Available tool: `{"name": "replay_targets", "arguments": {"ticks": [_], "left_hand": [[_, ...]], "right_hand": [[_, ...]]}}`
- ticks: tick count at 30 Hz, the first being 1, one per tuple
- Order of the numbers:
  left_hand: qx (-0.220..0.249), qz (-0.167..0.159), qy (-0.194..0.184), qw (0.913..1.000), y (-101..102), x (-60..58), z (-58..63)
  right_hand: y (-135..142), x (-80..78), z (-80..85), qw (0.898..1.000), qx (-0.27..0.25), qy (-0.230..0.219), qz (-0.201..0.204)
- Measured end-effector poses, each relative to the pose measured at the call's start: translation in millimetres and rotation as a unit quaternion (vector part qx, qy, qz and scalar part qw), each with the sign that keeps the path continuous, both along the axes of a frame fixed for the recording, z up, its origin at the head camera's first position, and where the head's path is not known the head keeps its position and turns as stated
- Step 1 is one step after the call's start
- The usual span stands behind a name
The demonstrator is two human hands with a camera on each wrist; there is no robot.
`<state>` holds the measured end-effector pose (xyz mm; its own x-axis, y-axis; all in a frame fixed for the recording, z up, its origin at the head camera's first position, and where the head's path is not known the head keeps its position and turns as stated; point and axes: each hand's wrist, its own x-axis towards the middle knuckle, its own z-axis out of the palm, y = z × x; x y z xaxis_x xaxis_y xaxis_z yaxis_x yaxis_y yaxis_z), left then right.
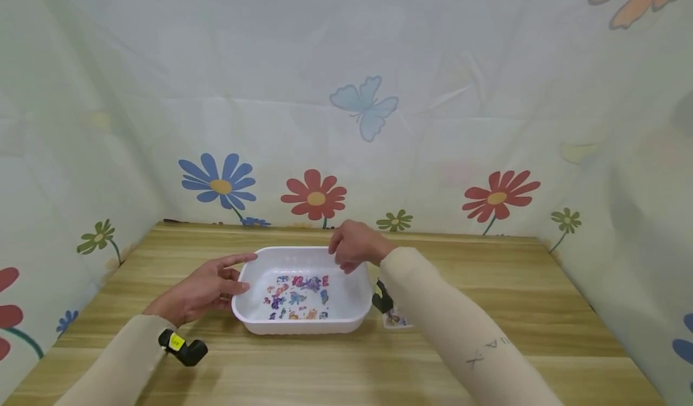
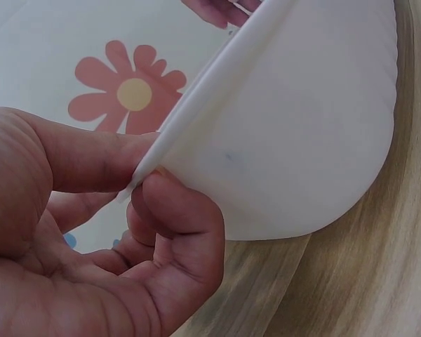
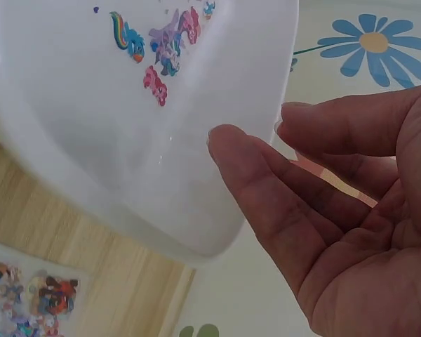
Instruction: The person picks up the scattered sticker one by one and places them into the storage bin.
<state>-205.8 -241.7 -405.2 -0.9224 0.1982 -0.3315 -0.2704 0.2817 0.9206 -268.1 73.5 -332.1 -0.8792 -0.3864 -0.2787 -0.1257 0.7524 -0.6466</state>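
Plainly, both hands are at the white tub's rim

The tub (image 1: 303,328) rests upright on the wooden desk (image 1: 292,370), its long side toward the person. At its left end, the left hand (image 1: 203,289) pinches the rim, with digits on both sides of the wall. The right hand (image 1: 360,243) bends over the tub's far right corner, one digit inside the wall and others outside; whether these squeeze the rim, I cannot tell. Small colourful pony figures (image 1: 296,298) are scattered over the tub's floor.

Just right of the tub lies a card (image 3: 31,302) with similar pictures, partly covered in the head view by the right sleeve (image 1: 460,322), which bears dark marks. The left sleeve (image 1: 116,358) comes in from the tub's near left.

Behind the tub hangs a pale curtain (image 1: 292,51) printed with a red flower (image 1: 316,196), a blue flower (image 1: 221,184) farther left and, higher up, a butterfly (image 1: 369,106).
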Motion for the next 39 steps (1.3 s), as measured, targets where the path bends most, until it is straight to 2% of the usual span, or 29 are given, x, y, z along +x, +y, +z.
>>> {"name": "replay_targets", "arguments": {"ticks": [9, 18, 29, 39], "left_hand": [[0.002, -0.002, 0.002, 1.0000, 0, -0.2, 1.5], [0.005, -0.002, 0.000, 1.0000, -2, 1.1, 3.6], [0.008, -0.001, -0.006, 1.0000, 0, 0.9, 4.5], [0.009, 0.000, -0.010, 0.9999, 1, 1.5, 2.6]], "right_hand": [[13, -1.3, 5.6, 1.000, -0.005, -0.004, 0.006], [33, -3.9, 12.3, 0.999, -0.043, -0.012, 0.018], [71, -9.7, 6.7, 0.997, -0.068, -0.014, 0.014], [100, -11.7, -1.9, 0.999, -0.054, -0.002, -0.003]]}}
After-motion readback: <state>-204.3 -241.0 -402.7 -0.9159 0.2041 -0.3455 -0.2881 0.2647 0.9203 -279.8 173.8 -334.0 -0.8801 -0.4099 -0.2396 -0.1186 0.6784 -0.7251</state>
